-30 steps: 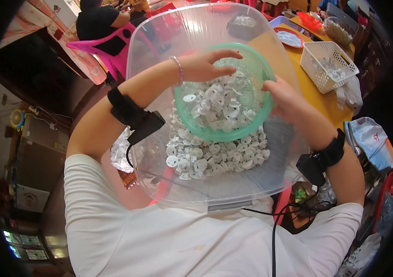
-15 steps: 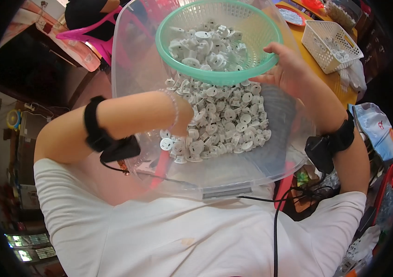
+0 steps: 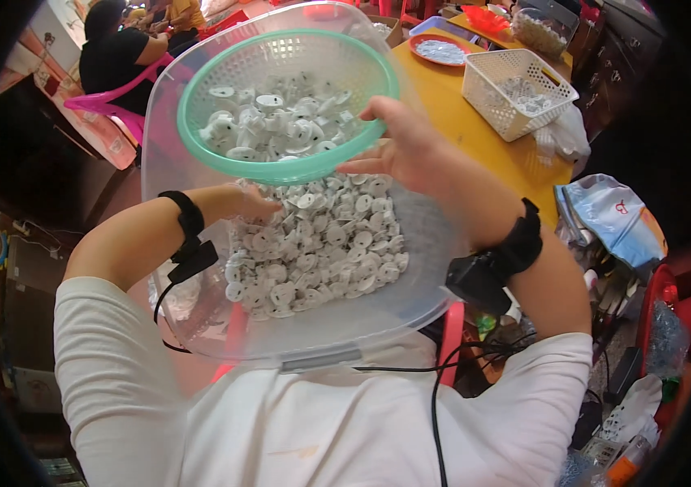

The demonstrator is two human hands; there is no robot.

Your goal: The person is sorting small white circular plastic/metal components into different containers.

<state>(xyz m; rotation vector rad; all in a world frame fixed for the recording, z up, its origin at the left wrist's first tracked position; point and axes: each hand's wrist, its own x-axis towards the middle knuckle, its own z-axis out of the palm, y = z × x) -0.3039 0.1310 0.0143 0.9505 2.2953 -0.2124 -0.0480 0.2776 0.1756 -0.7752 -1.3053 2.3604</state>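
A mint-green plastic colander (image 3: 285,172) sits tilted over the far part of a large clear plastic bin (image 3: 191,337). Inside it are many small white plastic parts with round heads (image 3: 297,122). My right hand (image 3: 414,150) grips its right rim, thumb on top and fingers below. More of the same white parts (image 3: 333,243) lie heaped in the bin under and in front of the colander. Just below the colander's near-left rim is my left hand (image 3: 258,203), beside the heap. Its fingers are blurred and partly hidden.
On the right, a yellow table (image 3: 435,89) bears a white perforated basket (image 3: 516,97) and a red-rimmed plate (image 3: 440,50). Bags and clutter stand to the lower right. A person in black (image 3: 114,61) sits far left by a pink chair (image 3: 110,105). A black cable (image 3: 436,406) crosses my shirt.
The whole view has swung, so bin and colander appear farther left. My left hand has drawn back from over the heap toward the colander's near-left rim. The right hand keeps its hold.
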